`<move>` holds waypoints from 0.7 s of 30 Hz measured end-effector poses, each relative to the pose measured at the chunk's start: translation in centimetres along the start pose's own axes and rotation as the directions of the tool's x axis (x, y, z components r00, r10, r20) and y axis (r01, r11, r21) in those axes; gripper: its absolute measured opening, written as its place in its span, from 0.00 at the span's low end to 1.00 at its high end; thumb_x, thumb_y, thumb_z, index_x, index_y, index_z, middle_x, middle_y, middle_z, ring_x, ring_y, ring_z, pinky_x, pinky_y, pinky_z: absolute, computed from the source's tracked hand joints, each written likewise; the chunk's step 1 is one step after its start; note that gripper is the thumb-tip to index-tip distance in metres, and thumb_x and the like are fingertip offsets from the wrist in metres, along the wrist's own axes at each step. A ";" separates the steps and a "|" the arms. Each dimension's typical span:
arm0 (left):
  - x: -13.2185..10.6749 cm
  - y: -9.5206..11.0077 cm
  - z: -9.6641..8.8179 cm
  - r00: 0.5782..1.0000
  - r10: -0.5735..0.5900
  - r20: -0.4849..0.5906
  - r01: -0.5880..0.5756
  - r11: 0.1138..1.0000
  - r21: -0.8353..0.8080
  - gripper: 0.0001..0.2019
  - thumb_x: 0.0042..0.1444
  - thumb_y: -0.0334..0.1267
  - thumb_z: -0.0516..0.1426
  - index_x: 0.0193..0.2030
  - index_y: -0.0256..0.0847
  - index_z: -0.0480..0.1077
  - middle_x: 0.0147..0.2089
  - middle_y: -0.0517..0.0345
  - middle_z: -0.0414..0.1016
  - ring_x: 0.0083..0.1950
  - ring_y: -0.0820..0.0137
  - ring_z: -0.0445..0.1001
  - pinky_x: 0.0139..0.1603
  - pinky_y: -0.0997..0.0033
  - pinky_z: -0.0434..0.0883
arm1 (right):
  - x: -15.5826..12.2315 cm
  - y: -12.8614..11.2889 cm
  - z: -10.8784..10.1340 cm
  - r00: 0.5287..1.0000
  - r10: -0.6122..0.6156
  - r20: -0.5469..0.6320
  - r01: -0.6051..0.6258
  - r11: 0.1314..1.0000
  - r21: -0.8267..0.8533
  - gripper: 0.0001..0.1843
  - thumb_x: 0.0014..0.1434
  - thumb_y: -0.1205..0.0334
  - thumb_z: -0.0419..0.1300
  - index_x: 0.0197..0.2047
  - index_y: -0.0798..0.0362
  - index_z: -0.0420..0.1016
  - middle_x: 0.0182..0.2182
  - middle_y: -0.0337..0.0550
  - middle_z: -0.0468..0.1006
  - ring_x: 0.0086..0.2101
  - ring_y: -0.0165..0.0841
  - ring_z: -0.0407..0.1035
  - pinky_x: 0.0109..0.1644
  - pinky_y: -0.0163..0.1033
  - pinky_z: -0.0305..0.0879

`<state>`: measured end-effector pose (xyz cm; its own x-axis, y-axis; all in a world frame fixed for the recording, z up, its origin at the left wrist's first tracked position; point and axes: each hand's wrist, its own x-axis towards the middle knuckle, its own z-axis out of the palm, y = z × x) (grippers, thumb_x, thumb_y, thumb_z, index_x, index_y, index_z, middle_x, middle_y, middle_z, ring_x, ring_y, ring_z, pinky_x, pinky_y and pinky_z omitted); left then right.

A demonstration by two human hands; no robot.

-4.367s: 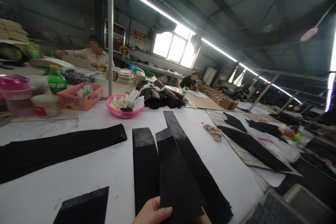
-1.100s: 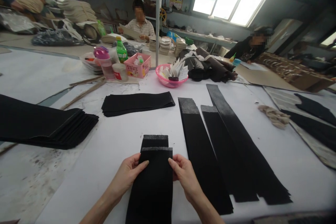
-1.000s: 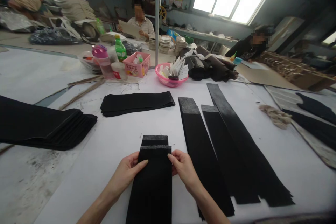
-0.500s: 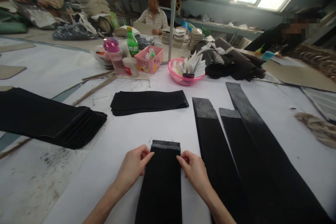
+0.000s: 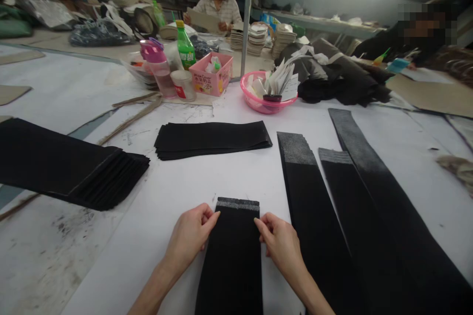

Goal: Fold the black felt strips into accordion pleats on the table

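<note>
A long black fabric strip point(image 5: 232, 256) lies lengthwise in front of me, with a greyish band across its far end. My left hand point(image 5: 194, 229) pinches its left edge near that end, thumb on top. On the opposite edge my right hand point(image 5: 279, 236) pinches the same strip between thumb and curled fingers. Right of it lies a pile of black strips point(image 5: 314, 206) with grey ends, beside another set of strips point(image 5: 343, 187) and a longer black strip point(image 5: 384, 197). Whether the held strip is one layer or several I cannot tell.
Ahead lies a stack of black pieces point(image 5: 212, 140); a thicker fanned stack point(image 5: 74, 167) is at left. Beyond stand a pink basin point(image 5: 254, 103) of papers, a pink box point(image 5: 212, 78), a green bottle point(image 5: 185, 49) and a metal pole point(image 5: 247, 24). Other people sit around the table.
Both hands keep their pinch on the strip's edges, with almost no movement. The view has shifted slightly. Across the table, a person has raised a flat beige piece.
</note>
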<state>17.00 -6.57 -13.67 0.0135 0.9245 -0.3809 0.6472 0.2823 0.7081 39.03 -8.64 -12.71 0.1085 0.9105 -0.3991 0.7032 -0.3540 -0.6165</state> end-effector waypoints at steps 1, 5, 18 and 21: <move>0.0 0.0 0.0 1.000 -0.006 0.000 0.006 1.000 0.002 0.19 0.58 0.54 0.50 0.25 0.42 0.63 0.14 0.69 0.64 0.12 0.75 0.64 0.17 0.77 0.59 | 0.0 0.0 0.0 1.000 0.001 -0.002 -0.001 1.000 0.000 0.18 0.64 0.51 0.52 0.26 0.49 0.67 0.18 0.27 0.74 0.17 0.25 0.68 0.27 0.31 0.55; -0.1 0.0 0.0 1.000 -0.026 0.016 0.025 0.999 0.026 0.20 0.58 0.55 0.50 0.25 0.43 0.64 0.15 0.69 0.64 0.12 0.74 0.64 0.17 0.77 0.58 | 0.0 0.1 0.0 1.000 0.012 0.001 -0.012 1.000 0.014 0.17 0.64 0.51 0.52 0.26 0.49 0.68 0.18 0.27 0.75 0.16 0.25 0.67 0.26 0.30 0.56; 0.2 0.0 0.0 0.998 -0.039 0.051 0.034 0.995 0.099 0.20 0.58 0.57 0.49 0.25 0.44 0.64 0.14 0.69 0.65 0.13 0.73 0.65 0.20 0.76 0.60 | 0.5 0.1 0.0 0.998 0.064 0.027 -0.067 0.992 0.102 0.16 0.62 0.53 0.54 0.26 0.50 0.68 0.17 0.29 0.75 0.14 0.24 0.67 0.23 0.28 0.58; 0.3 -0.1 0.1 0.998 -0.039 0.039 0.034 0.991 0.128 0.20 0.58 0.56 0.50 0.25 0.44 0.64 0.13 0.70 0.64 0.13 0.73 0.65 0.21 0.76 0.61 | 0.6 0.1 0.0 0.997 0.070 0.037 -0.074 0.989 0.127 0.16 0.62 0.53 0.54 0.25 0.50 0.68 0.17 0.30 0.75 0.14 0.25 0.67 0.23 0.28 0.58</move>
<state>16.96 -6.40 -13.91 0.0175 0.9020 -0.4313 0.7394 0.2787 0.6129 39.18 -8.17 -13.01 0.1310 0.8748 -0.4664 0.5983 -0.4449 -0.6664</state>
